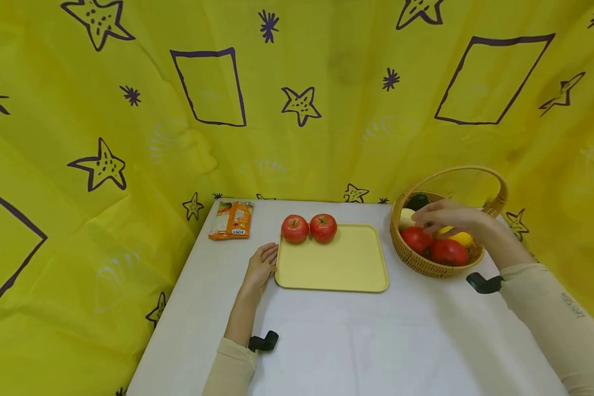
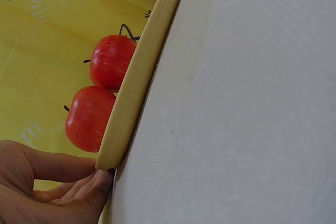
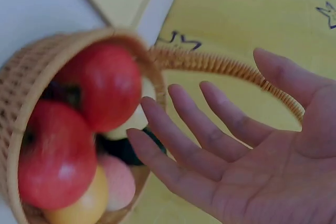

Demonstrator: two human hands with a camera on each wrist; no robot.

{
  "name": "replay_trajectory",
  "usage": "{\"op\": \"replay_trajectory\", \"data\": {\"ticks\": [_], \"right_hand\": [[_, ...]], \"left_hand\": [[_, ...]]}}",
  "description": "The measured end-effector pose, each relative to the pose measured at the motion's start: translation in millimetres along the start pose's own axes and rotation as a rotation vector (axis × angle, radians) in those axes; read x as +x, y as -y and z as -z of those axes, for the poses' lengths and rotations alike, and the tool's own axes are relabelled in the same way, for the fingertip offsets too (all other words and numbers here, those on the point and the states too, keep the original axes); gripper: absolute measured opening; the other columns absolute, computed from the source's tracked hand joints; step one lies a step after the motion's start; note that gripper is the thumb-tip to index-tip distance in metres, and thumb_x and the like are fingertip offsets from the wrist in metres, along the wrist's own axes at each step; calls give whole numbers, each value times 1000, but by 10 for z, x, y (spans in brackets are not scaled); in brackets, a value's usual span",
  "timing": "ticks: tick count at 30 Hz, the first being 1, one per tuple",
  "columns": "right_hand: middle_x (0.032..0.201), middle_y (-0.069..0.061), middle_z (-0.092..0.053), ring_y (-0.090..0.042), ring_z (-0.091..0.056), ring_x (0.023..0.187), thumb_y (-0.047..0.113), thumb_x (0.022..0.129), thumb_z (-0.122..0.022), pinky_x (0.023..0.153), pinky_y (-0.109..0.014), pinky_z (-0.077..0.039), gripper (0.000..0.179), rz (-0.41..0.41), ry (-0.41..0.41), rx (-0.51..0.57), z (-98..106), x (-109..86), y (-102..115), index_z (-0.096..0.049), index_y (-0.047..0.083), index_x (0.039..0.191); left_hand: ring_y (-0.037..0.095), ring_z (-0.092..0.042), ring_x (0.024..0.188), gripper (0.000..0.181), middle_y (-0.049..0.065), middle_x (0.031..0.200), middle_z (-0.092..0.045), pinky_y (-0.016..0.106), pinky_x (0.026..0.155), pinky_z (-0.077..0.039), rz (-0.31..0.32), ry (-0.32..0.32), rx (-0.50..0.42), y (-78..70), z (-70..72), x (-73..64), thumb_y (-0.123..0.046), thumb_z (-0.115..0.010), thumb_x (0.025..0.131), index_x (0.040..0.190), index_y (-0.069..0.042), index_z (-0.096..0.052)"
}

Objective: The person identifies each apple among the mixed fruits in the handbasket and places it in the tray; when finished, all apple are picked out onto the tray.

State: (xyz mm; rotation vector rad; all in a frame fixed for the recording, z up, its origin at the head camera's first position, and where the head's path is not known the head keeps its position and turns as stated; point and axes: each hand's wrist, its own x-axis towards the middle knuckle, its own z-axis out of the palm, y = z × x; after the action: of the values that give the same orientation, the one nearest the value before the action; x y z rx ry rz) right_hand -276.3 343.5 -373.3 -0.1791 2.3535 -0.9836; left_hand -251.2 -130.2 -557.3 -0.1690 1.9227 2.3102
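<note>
My left hand (image 1: 261,268) pinches the left rim of a pale yellow tray (image 1: 331,267), thumb (image 2: 63,166) above and fingers below. Two red apples stand side by side at the tray's far left corner, one (image 1: 295,230) nearer the hand and the other (image 1: 323,229) to its right. Over a wicker basket (image 1: 413,261) at the right is my right hand (image 1: 450,217), its fingers spread and loosely bent, holding nothing. Inside the basket lie two red tomato-like fruits (image 3: 58,156), a yellow one (image 3: 84,208), a pink one (image 3: 119,182), a whitish one and a dark green one (image 1: 417,201).
An orange and white packet (image 1: 231,220) lies at the table's far left corner. The basket's arched handle (image 1: 467,168) rises behind the right hand. A yellow patterned curtain (image 1: 326,154) hangs behind the white tabletop (image 1: 336,346).
</note>
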Motion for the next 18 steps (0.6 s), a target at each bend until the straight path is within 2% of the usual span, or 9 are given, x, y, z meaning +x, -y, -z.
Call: {"op": "replay_trajectory", "data": {"ticks": [4, 9, 15, 18], "right_hand": [[149, -31, -52, -52, -52, 134, 41, 106, -54, 94, -62, -59, 64, -47, 24, -48, 102, -25, -138, -46, -5, 150], [144, -32, -54, -55, -53, 130, 43, 104, -58, 90, -62, -61, 66, -93, 23, -34, 202, -53, -305, -47, -10, 142], [144, -41, -45, -52, -64, 112, 41, 104, -56, 86, -60, -64, 72, -141, 37, -71, 316, -84, -420, -42, -17, 144], [142, -46, -40, -52, -67, 105, 35, 105, -56, 87, -63, -63, 68, -172, 94, -34, 345, -58, -473, -42, -19, 143]], "left_hand": [[41, -37, 150, 78, 32, 157, -41, 42, 125, -35, -1, -5, -2, 1, 8, 8, 34, -39, 77, 152, 11, -39], [42, -37, 150, 79, 33, 157, -40, 42, 125, -35, -4, 0, -2, -13, 9, 0, 35, -40, 77, 152, 12, -37], [42, -37, 150, 78, 33, 156, -41, 43, 125, -35, -2, -4, 4, -18, 4, -4, 34, -39, 77, 152, 12, -37], [42, -37, 150, 78, 33, 156, -41, 43, 125, -35, 2, -7, 7, -26, 0, -9, 34, -39, 78, 152, 11, -38]]}}
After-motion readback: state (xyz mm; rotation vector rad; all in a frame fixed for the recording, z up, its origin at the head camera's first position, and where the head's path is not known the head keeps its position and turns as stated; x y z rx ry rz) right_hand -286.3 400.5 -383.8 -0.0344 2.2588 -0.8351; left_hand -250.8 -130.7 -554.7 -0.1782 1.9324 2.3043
